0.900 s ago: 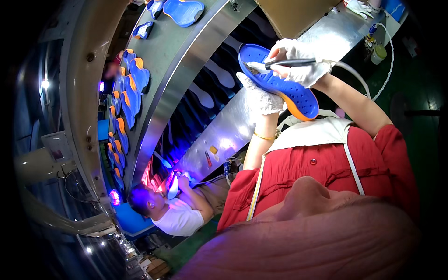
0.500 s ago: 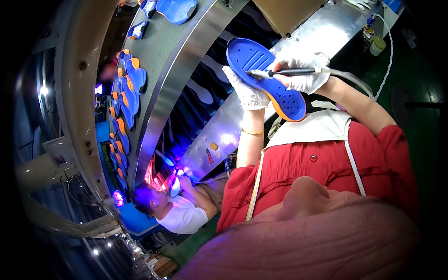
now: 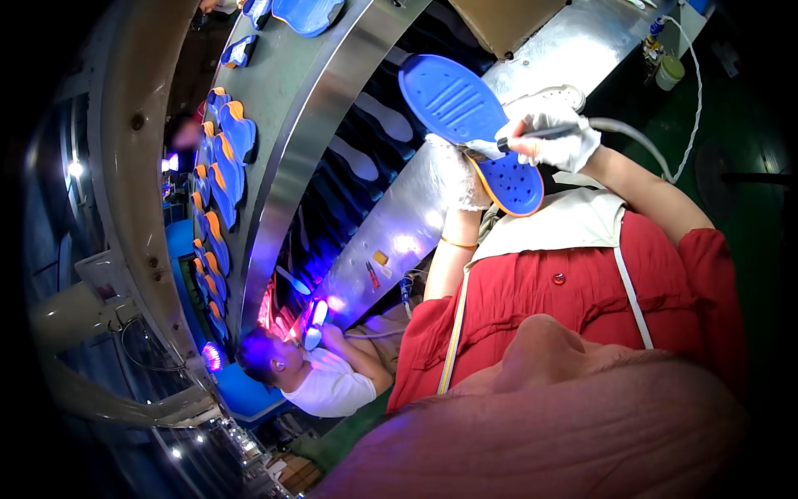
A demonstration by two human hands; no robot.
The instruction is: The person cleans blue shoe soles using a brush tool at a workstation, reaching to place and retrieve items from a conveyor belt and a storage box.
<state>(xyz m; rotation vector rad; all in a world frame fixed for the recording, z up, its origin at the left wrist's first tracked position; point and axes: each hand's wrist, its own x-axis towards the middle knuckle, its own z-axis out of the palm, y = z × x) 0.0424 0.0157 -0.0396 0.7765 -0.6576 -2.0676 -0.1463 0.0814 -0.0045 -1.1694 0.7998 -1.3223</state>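
Note:
A blue shoe sole (image 3: 453,100) with an orange rim at its heel end is held up over the metal bench. My left hand (image 3: 459,176), in a white glove, grips its narrow middle from the left edge. In my gloved right hand (image 3: 569,140) is a dark-handled brush (image 3: 550,130), closed in between the fingers. A pale hose (image 3: 636,137) runs off the brush's back end. The brush's tip lies across the sole's waist, close to my left hand; whether it touches is unclear. Past the right hand rests a white perforated sole-shaped piece (image 3: 559,97).
Several blue and orange soles (image 3: 223,179) lie on the green conveyor belt (image 3: 287,83) to the left. Pale insole shapes (image 3: 386,116) sit beneath its steel edge. A co-worker (image 3: 328,378) handles a lit sole lower left. A brown box (image 3: 503,21) stands at the top.
The brush has moved from the sole's upper part down to its waist, with my right hand turned. The sole has tilted slightly, and my left hand has shifted lower along its edge.

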